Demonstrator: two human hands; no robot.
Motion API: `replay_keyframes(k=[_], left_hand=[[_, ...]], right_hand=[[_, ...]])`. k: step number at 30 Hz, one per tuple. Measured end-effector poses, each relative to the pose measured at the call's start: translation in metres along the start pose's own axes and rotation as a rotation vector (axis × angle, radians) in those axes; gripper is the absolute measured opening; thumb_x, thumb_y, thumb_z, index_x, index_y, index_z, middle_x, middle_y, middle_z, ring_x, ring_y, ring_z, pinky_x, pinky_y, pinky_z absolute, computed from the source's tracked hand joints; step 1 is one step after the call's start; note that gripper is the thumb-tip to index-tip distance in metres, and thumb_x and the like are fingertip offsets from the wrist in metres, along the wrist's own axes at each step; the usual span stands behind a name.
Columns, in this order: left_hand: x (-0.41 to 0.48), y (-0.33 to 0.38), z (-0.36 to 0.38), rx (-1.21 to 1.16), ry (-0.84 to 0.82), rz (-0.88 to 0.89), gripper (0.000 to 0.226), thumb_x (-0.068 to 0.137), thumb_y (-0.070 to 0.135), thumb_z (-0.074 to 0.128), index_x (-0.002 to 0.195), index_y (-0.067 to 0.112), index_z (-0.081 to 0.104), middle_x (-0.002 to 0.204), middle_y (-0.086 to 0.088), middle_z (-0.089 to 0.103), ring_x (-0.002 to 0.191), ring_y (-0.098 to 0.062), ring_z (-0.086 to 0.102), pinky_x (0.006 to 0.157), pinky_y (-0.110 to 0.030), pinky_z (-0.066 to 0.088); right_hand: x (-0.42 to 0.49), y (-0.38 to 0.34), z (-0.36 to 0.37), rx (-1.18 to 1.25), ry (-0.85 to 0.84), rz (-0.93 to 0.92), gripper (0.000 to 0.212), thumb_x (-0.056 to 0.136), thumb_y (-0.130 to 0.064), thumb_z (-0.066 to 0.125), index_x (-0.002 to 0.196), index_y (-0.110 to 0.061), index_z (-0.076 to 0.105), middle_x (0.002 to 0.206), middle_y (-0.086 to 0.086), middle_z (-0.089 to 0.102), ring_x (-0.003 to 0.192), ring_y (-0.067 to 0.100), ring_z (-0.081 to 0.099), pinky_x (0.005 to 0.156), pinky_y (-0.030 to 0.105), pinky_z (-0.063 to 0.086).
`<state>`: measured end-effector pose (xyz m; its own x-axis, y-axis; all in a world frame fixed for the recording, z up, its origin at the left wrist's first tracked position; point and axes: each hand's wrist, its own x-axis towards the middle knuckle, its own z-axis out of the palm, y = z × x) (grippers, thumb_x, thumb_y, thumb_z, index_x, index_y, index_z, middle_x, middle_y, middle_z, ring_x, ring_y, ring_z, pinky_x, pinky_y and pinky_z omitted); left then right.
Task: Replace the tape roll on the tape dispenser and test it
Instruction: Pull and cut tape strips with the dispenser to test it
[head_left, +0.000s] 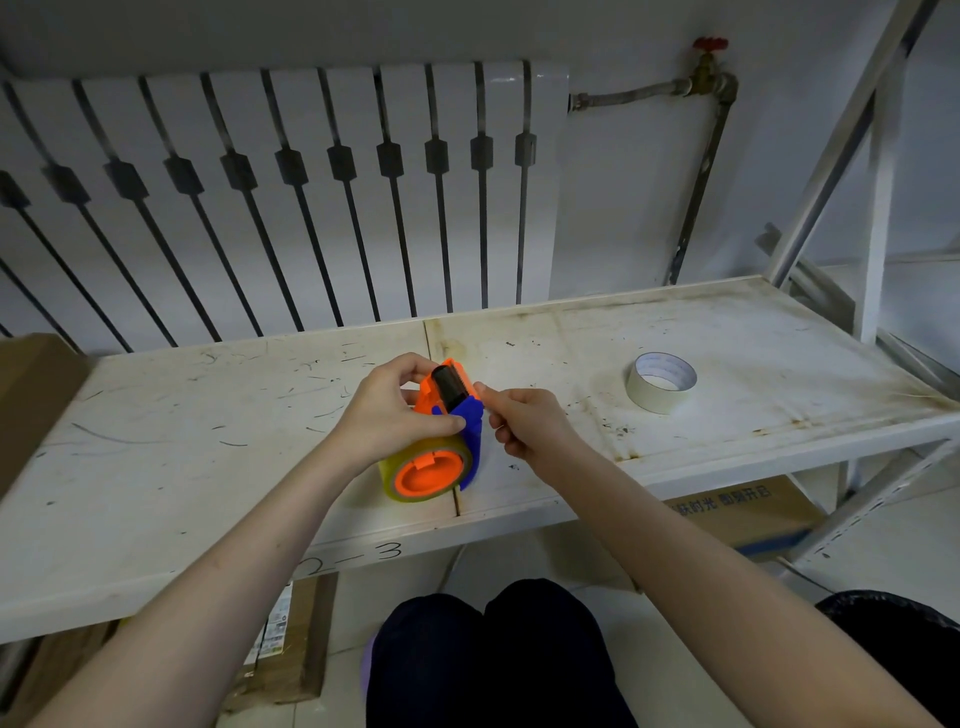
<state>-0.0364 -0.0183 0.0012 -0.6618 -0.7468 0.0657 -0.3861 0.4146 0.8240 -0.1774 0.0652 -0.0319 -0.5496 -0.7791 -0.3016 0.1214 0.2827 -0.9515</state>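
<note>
While the left hand (387, 410) grips the orange tape dispenser (441, 415) above the shelf (208, 457), right hand (524, 421) fingers (485, 391) pinch its front edge; a masking tape roll (661, 382) lies near the shelf's right end.

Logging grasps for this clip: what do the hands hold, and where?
Left hand grips the tape dispenser around its orange upper body. Right hand pinches at its blue edge, possibly the tape end; unclear.

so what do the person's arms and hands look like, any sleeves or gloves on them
Both forearms are bare right to the bottom edge of the view, with no sleeves showing. The left hand and right hand wear no gloves, and no rings, watch or bracelet show on them. The nails look short and unpainted.
</note>
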Motion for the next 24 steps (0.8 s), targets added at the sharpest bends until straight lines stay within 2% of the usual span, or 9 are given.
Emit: replay_keyframes(k=[6, 11, 16, 20, 24], left_hand=[[0.002, -0.003, 0.0, -0.009, 0.006, -0.001, 0.05, 0.064, 0.021, 0.085, 0.106, 0.021, 0.059, 0.107, 0.006, 0.059, 0.101, -0.022, 0.06, 0.08, -0.034, 0.054], [0.001, -0.003, 0.0, -0.006, 0.007, 0.008, 0.05, 0.064, 0.021, 0.084, 0.107, 0.019, 0.058, 0.106, 0.006, 0.058, 0.102, -0.023, 0.059, 0.084, -0.038, 0.054], [0.002, -0.002, 0.001, -0.004, 0.009, 0.001, 0.051, 0.065, 0.022, 0.084, 0.108, 0.021, 0.057, 0.106, 0.007, 0.056, 0.103, -0.022, 0.057, 0.084, -0.038, 0.054], [0.001, -0.002, 0.0, -0.011, 0.006, 0.01, 0.049, 0.066, 0.021, 0.084, 0.107, 0.021, 0.057, 0.1, 0.013, 0.055, 0.101, -0.021, 0.058, 0.083, -0.035, 0.052], [0.001, -0.002, 0.0, -0.012, 0.006, 0.025, 0.048, 0.066, 0.02, 0.084, 0.106, 0.021, 0.057, 0.101, 0.01, 0.057, 0.101, -0.02, 0.059, 0.085, -0.036, 0.053]], right_hand=[[-0.001, 0.005, 0.01, 0.009, -0.018, 0.025, 0.033, 0.089, -0.042, 0.057, 0.072, -0.014, 0.058, 0.065, 0.002, 0.052, 0.055, 0.011, 0.043, 0.048, 0.02, 0.037], [-0.001, 0.009, 0.013, 0.004, 0.003, -0.035, 0.033, 0.092, -0.04, 0.053, 0.07, -0.016, 0.057, 0.062, 0.002, 0.051, 0.052, 0.012, 0.042, 0.048, 0.021, 0.037], [-0.002, 0.012, 0.016, 0.011, 0.028, -0.067, 0.034, 0.092, -0.041, 0.052, 0.069, -0.017, 0.056, 0.059, 0.002, 0.05, 0.05, 0.011, 0.042, 0.047, 0.021, 0.037], [0.0, 0.016, 0.016, -0.007, 0.046, -0.035, 0.036, 0.092, -0.041, 0.053, 0.068, -0.014, 0.053, 0.06, 0.003, 0.05, 0.051, 0.012, 0.041, 0.047, 0.021, 0.037], [0.001, 0.019, 0.015, 0.049, 0.028, 0.012, 0.035, 0.09, -0.04, 0.056, 0.066, -0.014, 0.051, 0.06, 0.003, 0.046, 0.051, 0.012, 0.037, 0.046, 0.021, 0.033]])
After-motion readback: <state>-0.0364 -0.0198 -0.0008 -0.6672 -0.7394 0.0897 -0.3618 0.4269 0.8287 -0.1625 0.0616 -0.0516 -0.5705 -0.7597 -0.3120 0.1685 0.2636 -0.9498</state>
